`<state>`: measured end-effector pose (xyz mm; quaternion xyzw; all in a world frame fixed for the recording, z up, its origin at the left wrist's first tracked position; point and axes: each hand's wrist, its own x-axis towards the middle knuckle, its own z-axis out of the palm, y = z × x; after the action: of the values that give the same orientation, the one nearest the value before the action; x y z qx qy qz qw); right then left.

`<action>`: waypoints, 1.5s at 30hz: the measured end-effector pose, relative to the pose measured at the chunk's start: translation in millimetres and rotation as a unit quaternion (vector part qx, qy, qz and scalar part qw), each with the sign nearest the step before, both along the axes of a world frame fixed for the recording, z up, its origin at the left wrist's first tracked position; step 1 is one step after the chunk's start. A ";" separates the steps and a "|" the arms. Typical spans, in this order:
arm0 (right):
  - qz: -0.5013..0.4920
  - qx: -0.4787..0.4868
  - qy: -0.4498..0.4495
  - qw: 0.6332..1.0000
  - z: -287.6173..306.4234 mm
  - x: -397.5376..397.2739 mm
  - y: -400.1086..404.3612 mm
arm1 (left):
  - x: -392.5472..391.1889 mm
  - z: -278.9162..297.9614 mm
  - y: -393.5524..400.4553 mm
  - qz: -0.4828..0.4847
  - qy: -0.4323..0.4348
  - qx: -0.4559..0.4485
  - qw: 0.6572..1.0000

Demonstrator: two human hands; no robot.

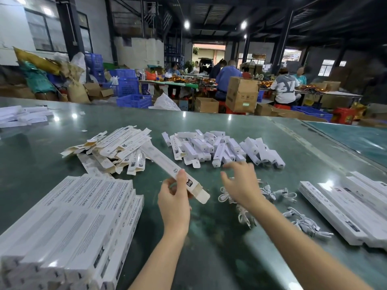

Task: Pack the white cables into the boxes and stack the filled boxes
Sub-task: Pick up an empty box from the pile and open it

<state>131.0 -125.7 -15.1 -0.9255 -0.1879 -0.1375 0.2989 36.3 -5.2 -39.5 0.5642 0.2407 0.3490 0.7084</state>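
Fingers and thumb of the left hand grip a long white box near its open end, whose flap hangs toward the right; the box slants away to the far left above the table. The right hand hovers with spread, relaxed fingers and holds nothing, just above the far end of the white cables, which lie loose in small coils on the table, running near and right from there. Beyond the right hand lies a heap of small white boxes. To the far left of the held box lies a jumble of flat, unfolded long cartons. At the near left sits a neat stack of filled long boxes, printed side up. At the right edge another row of long boxes lies side by side. Far off, people sit at other tables among blue crates and brown cardboard cartons.
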 end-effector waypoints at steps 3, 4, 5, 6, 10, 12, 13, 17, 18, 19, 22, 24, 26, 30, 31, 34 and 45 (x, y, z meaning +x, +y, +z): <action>-0.056 -0.120 0.008 0.991 14.6 45.5 9.6 | 0.7 -0.9 1.1 -0.002 -0.002 -0.001 1.000; -0.064 -0.143 0.044 0.987 17.6 58.0 12.5 | 1.3 -1.6 1.5 -0.002 -0.007 -0.005 1.000; -0.072 -0.160 0.091 0.980 18.9 68.4 15.3 | 1.6 -2.1 1.5 -0.002 -0.010 -0.007 1.000; -0.076 -0.172 0.138 0.972 19.6 76.2 18.1 | 2.3 -2.6 1.2 -0.002 -0.015 -0.008 1.000; -0.086 -0.221 0.217 0.947 14.8 90.5 26.8 | 4.8 -4.9 -0.2 -0.006 -0.029 -0.005 1.000; -0.082 -0.222 0.207 0.949 10.9 91.1 27.3 | 5.1 -5.7 -0.3 -0.008 -0.030 -0.004 1.000; -0.077 -0.211 0.192 0.955 9.8 90.6 25.6 | 5.1 -6.3 -0.4 -0.008 -0.029 -0.003 1.000; -0.063 -0.084 0.066 0.992 10.2 78.2 7.3 | 5.0 -7.0 0.8 -0.010 -0.017 0.015 1.000; -0.055 -0.033 0.043 0.997 11.5 72.7 0.5 | 4.9 -7.3 1.1 -0.009 -0.015 0.020 1.000; -0.045 0.015 0.029 0.998 13.8 65.7 -6.3 | 4.6 -7.5 1.6 -0.011 -0.014 0.023 1.000; -0.036 0.154 0.005 0.987 20.1 37.8 -24.6 | 3.4 -6.9 3.3 -0.020 -0.009 0.020 1.000; -0.043 0.265 0.013 0.963 22.0 14.7 -35.6 | 2.5 -5.9 4.4 -0.027 -0.011 0.013 0.999; -0.029 0.362 0.057 0.930 21.3 -9.4 -44.0 | 2.0 -5.2 5.5 -0.033 -0.015 0.005 0.999; -0.004 0.549 0.176 0.817 12.0 -54.6 -46.8 | 2.6 -4.9 6.7 -0.050 -0.014 -0.005 0.999; 0.006 0.578 0.195 0.793 8.3 -63.6 -45.5 | 2.5 -5.1 6.9 -0.055 -0.015 -0.009 0.998; 0.018 0.593 0.220 0.775 -0.7 -79.1 -39.1 | 1.4 -6.0 8.7 -0.066 -0.016 -0.013 0.998; -0.033 0.556 0.265 0.787 -6.8 -74.5 -39.9 | 4.5 -3.7 4.6 -0.102 -0.042 -0.035 0.993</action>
<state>56.4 -165.6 -21.9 -0.6048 0.0383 0.0227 0.7951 40.9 -0.6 -43.1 0.5458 0.1640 0.2900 0.7688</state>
